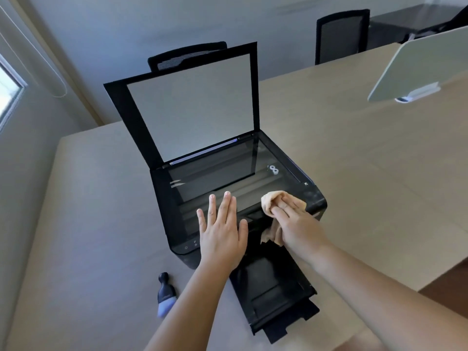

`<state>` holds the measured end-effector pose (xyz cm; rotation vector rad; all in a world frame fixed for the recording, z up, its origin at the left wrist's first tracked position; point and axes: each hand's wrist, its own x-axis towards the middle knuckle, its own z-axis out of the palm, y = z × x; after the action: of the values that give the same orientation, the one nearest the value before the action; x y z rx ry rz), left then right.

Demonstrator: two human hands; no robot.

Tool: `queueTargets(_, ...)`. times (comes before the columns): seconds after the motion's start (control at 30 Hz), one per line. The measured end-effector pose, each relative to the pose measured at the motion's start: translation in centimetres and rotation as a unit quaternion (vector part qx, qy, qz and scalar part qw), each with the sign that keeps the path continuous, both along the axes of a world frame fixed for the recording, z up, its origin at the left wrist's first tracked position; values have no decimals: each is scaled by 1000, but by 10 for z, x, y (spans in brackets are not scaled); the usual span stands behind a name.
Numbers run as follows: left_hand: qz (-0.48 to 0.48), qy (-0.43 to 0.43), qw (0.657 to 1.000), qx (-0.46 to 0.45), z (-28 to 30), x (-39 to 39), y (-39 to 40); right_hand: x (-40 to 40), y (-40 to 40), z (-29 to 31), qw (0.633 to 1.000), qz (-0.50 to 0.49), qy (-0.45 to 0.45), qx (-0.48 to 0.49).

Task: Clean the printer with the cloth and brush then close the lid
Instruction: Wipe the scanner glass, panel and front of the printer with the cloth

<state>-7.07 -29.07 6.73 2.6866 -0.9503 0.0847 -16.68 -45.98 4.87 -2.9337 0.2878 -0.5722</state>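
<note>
A black printer (172, 219) stands on the beige table with its scanner lid (187, 105) raised upright at the back. My left hand (222, 231) lies flat, fingers straight, on the front of the scanner glass. My right hand (296, 224) presses a tan cloth (272, 198) onto the glass near the printer's right front corner; part of the cloth hangs down under the palm. A small black brush with pale bristles (165, 295) lies on the table to the left of the printer's front.
The printer's black paper tray (276, 297) sticks out toward me at the table's front edge. Two black office chairs (342, 34) stand behind the table (101, 198). A white divider panel (425, 64) rises at the right. A window sits at far left.
</note>
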Motion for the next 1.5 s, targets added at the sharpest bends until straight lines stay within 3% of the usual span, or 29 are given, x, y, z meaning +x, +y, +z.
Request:
queueTargets(0.13,7,2,1000,4,0,0,-1,1,1,6,998,-53,3,18)
queueTargets(0.27,14,13,998,-60,0,0,-2,18,52,1,996,19,9,90)
queueTargets(0.37,21,12,995,-98,-1,0,-1,10,36,8,996,48,15,79)
queueTargets(0.5,12,-4,996,-90,-4,-3,0,-2,3,9,997,13,26,75)
queueTargets(0.7,4,-25,998,-51,-8,-4,0,17,46,12,987,49,23,153)
queueTargets(0.8,-1,-26,998,-52,-7,-6,1,9,22,13,991,59,47,113)
queueTargets(1.0,23,-11,1000,-10,-6,-5,-4,3,-2,22,990,-88,41,102)
queueTargets(1.07,37,3,999,-7,-3,-4,-7,13,24,29,984,-60,72,150)
queueTargets(1.2,52,17,998,-32,7,-1,-15,19,33,22,984,48,83,149)
queueTargets(1.37,-2,7,1000,-10,12,-2,-33,-1,-32,18,978,-125,73,153)
queueTargets(1.5,-56,-2,998,19,16,-5,-57,-33,-60,0,976,-173,-3,128)
